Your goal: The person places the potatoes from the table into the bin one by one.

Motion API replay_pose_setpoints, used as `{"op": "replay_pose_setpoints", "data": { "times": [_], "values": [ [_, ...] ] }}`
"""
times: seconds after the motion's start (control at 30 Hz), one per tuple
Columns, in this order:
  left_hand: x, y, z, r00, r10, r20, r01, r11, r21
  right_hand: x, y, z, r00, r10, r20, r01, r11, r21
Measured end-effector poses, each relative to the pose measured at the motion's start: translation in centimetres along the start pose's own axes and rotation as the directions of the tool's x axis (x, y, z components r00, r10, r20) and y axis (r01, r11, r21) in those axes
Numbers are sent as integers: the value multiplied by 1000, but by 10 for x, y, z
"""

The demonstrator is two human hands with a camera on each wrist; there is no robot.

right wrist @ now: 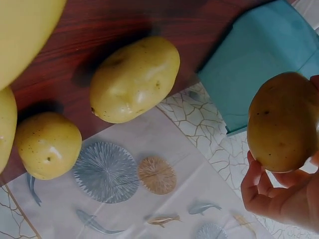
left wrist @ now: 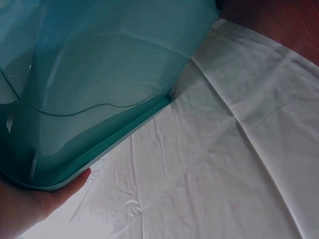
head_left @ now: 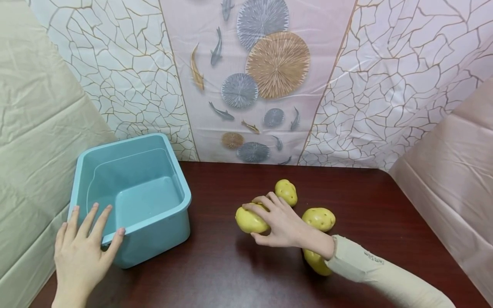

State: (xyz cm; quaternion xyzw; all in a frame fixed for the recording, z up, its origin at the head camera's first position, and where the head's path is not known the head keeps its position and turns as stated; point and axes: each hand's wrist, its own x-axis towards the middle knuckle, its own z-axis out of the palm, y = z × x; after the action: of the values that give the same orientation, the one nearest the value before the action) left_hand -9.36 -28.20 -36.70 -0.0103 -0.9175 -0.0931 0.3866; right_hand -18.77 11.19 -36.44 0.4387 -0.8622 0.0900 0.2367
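the right hand [head_left: 279, 222] grips a glossy yellow, oval, smooth-skinned potato [head_left: 246, 221], thumb on its 6 o'clock side and fingers over its 12 o'clock side, a spread that suits a rounded thing with nothing to hook onto; the potato seems lifted from the dark red-brown, wood-grained table [head_left: 215, 273], a shadow lying below it; at 9 o'clock from this hand sits an open-topped, light-blue plastic bin [head_left: 154, 239] with rounded corners, apparently set to that side so that both it and the potatoes lie within reach; the left hand [head_left: 81, 256] is at the bin's 7 o'clock corner, its fingers nearly straight and spread across the rim rather than wrapped around it, and in the left wrist view one finger lies along the rim's outer side, a light touch that probably steadies the bin; from the held potato, one loose potato [head_left: 286, 192] rests at 2 o'clock, another [head_left: 319, 218] at 3 o'clock and a third [head_left: 316, 262] at 4 o'clock, partly behind the sleeve [head_left: 369, 261]; the right wrist view seems to show a fourth loose one, likely masked from above by the hand or forearm.
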Motion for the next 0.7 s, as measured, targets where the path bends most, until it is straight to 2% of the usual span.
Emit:
{"op": "replay_pose_setpoints", "data": {
  "times": [0.7],
  "values": [
    [1, 0, 0, 1000, -4, 2, 4, 1000, -1, 17, -9, -12, 999, -15, -50, 16, 999, 32]
  ]
}}
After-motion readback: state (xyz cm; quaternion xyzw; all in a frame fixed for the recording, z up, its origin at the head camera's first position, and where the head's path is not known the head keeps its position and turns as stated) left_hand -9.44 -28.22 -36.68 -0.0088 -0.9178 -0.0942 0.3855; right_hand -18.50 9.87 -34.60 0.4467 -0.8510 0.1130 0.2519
